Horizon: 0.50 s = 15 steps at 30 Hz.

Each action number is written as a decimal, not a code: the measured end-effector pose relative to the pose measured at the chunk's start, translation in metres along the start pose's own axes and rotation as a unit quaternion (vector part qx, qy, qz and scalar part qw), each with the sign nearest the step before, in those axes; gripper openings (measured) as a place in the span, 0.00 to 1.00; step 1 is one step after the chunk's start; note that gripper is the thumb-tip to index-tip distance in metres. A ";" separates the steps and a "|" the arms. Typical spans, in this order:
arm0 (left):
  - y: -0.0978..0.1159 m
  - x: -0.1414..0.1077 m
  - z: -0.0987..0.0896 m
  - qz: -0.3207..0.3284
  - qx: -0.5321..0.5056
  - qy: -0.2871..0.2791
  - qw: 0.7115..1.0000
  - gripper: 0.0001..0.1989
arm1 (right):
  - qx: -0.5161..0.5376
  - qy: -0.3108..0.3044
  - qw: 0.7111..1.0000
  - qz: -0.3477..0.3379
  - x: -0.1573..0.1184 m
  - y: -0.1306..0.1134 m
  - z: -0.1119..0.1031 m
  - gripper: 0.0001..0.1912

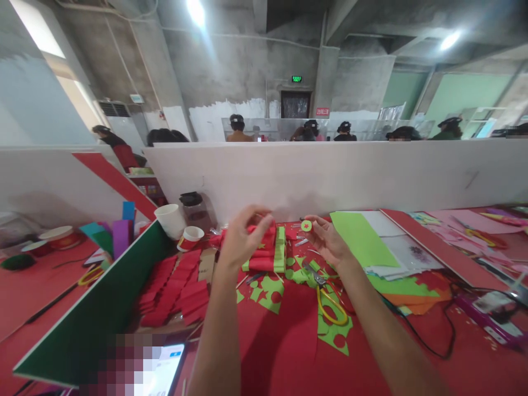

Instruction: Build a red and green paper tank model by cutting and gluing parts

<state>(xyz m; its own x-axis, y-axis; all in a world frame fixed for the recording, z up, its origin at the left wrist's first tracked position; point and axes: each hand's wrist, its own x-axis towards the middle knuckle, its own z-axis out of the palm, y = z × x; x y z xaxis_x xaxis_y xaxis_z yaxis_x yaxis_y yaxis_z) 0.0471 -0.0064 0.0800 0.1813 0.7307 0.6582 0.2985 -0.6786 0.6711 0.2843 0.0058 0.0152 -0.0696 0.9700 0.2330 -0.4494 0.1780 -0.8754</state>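
Observation:
Between the fingertips of my right hand [330, 242] is a small round green paper disc [306, 226] with a red star on it. My left hand [247, 234] is over a red and green folded paper piece [264, 256], its thumb and fingers apart. Whether its fingertips touch the paper I cannot tell. Below the hands lie green paper scraps [270, 294] with round holes cut out. Yellow-handled scissors [330, 305] rest on the scraps near my right wrist. A dark red paper sheet [297, 324] lies in front.
Stacked red paper strips [177, 291] are at left, beside a green board [99, 308]. A paper cup [191, 238] and a dark-lidded jar [196, 212] stand behind them. Green sheets [363, 239] lie at right. A phone [160, 368] is at front left. A white partition [330, 170] runs behind.

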 end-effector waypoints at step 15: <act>-0.014 -0.029 0.083 -0.003 0.037 -0.160 0.986 0.12 | 0.005 0.075 0.997 -0.030 -0.037 0.034 -0.009 0.18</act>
<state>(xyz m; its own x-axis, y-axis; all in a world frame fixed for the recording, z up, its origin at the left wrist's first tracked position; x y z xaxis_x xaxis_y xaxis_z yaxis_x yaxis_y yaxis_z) 0.1155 -0.0123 0.0231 0.4626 0.7290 0.5046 0.3664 -0.6754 0.6400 0.2793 -0.0223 -0.0273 0.0910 0.9717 0.2179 -0.4575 0.2352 -0.8575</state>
